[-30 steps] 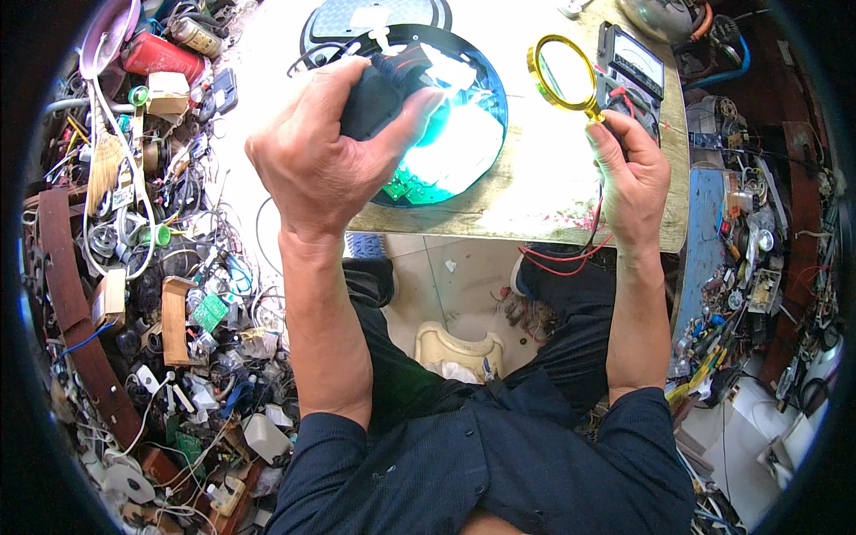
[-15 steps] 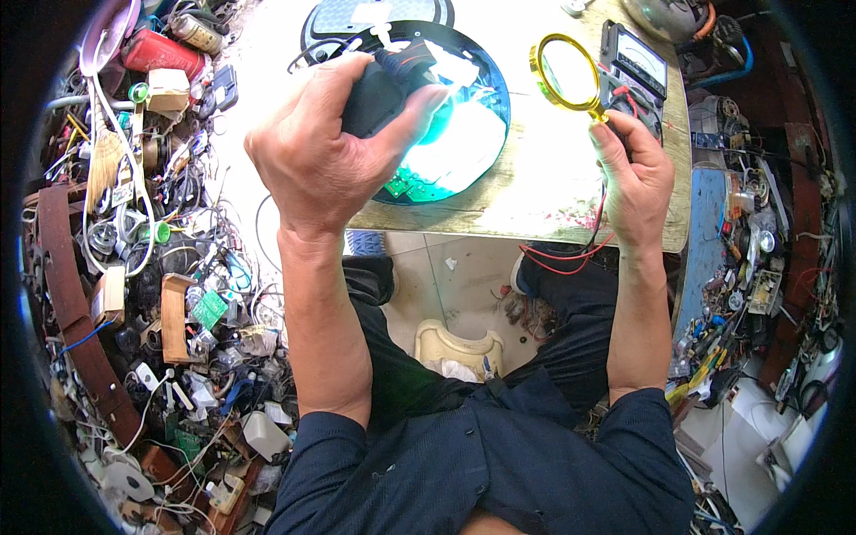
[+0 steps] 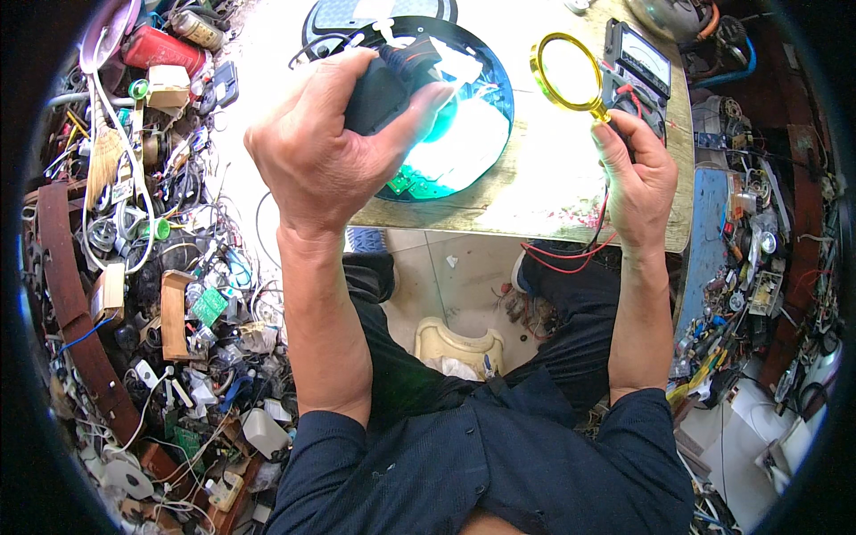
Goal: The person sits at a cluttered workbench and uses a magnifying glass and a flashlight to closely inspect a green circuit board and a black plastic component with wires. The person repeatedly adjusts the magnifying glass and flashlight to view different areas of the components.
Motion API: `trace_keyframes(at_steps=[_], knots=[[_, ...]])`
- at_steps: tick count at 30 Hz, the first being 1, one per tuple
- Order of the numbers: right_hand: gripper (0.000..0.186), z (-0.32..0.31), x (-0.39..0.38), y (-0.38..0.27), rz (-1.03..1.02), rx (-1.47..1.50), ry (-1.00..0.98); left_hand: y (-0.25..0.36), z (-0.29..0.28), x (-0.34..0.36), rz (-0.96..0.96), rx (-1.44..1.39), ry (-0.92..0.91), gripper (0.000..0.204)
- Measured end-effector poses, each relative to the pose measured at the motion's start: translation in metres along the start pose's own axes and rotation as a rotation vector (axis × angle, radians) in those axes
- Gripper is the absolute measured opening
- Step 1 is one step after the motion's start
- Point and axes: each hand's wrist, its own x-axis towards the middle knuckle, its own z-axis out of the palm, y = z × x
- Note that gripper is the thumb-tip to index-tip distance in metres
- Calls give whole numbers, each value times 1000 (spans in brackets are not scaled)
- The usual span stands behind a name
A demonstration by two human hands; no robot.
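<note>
Pinched between thumb and fingers of my left hand [image 3: 312, 147] is a black boxy device [image 3: 379, 96], with a dark, reddish-striped part at its top; its kind I cannot make out. It is held over a round black housing [image 3: 501, 134] on the table. Inside that housing a green circuit board [image 3: 419, 185] shows at the near edge, while teal-white glare washes out the middle. My right hand [image 3: 637, 183] is closed on the short handle of a gold-rimmed magnifying glass [image 3: 569, 73], raised above the right part of the table.
An analog meter [image 3: 640, 58] lies at the table's [image 3: 428, 214] right side, and red and black leads [image 3: 571, 254] hang over the front edge. Behind the housing sits a dark flat panel [image 3: 334, 16]. Heaped parts and cables [image 3: 205, 312] crowd the left; a cream stool [image 3: 455, 343] stands below.
Both hands keep their holds and have hardly moved. The whole view has shifted very slightly, and the magnifying glass's lens now looks more washed out with light.
</note>
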Motion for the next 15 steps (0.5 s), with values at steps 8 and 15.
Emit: trace_keyframes(at_steps=[8, 15], knots=[[21, 0, 0, 0, -19, -13, -6, -2, 0, 1, 27, -14, 13, 44], [21, -1, -1, -2, 3, -4, -13, -2, 0, 0, 21, -8, 4, 44]])
